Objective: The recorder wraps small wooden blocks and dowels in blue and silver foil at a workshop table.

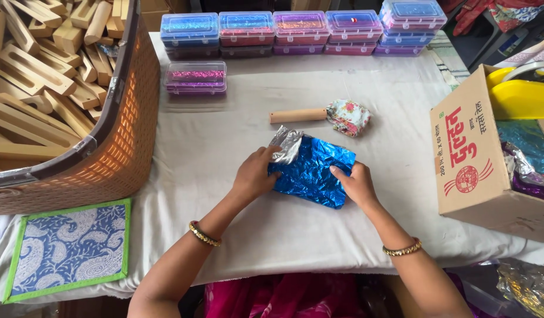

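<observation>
A crinkled blue foil sheet (316,171) with a silver underside folded over at its top left lies on the white cloth (236,147). My left hand (255,174) pinches the foil's left edge by the silver flap. My right hand (355,184) presses down on the foil's right lower edge. Both wrists wear gold bangles. Just beyond the foil lies a wooden handle (297,115) whose right end is wrapped in floral cloth (348,116).
A woven basket (127,135) full of wooden pieces stands at the left. Clear plastic boxes (301,32) of coloured material line the far edge, one (195,78) nearer. A cardboard box (472,159) with foil sheets sits right. A paisley mat (68,247) lies front left.
</observation>
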